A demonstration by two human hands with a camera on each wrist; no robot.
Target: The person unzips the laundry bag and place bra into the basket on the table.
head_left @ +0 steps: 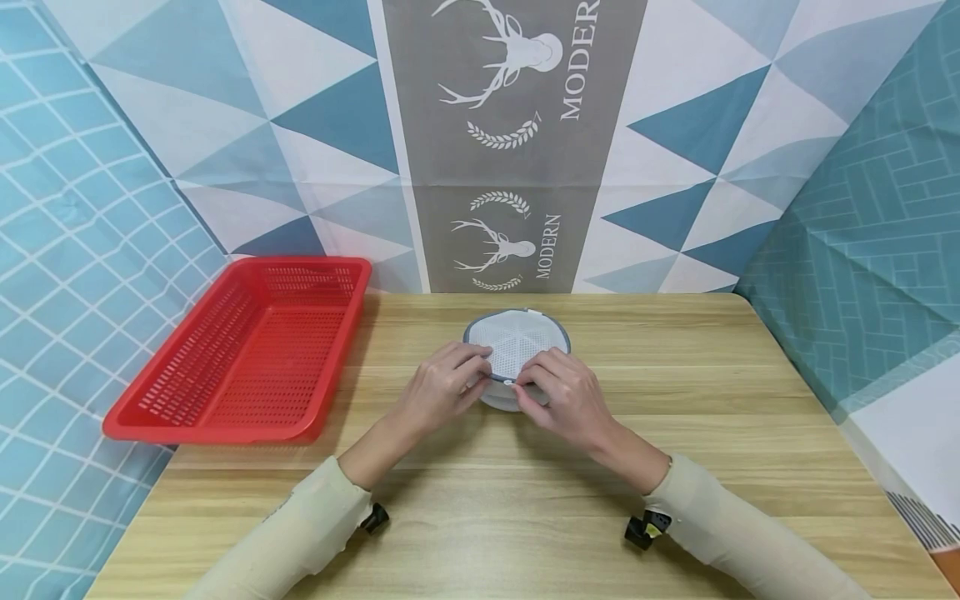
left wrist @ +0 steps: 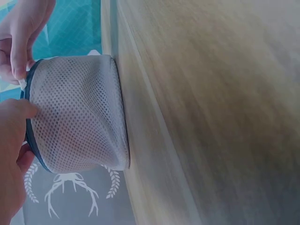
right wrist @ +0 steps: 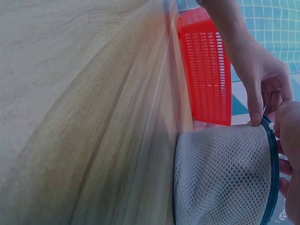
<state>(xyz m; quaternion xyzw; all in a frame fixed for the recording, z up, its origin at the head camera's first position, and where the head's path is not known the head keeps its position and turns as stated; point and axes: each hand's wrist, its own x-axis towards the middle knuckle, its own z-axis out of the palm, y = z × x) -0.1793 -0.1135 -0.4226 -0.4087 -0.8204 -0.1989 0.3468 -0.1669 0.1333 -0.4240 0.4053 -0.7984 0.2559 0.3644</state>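
A round mesh laundry bag (head_left: 517, 337) with a dark zippered rim stands on the wooden table, its white mesh lid on top. In the left wrist view the bag's side wall (left wrist: 77, 112) is pale honeycomb mesh, a little creased. My left hand (head_left: 450, 375) pinches the near rim, thumb against the mesh side. Just to its right, my right hand (head_left: 566, 392) pinches the small white zipper pull (head_left: 509, 382) at the front of the rim. Both hands are close together in the right wrist view, where the dark zipper band (right wrist: 273, 173) runs down beside the right hand's fingers.
A red plastic basket (head_left: 330, 400) with slotted walls sits on the left of the table (head_left: 675, 358). Patterned sheets (head_left: 510, 167) hang behind the table and along both sides. Dark wrist cameras are strapped at both sleeves.
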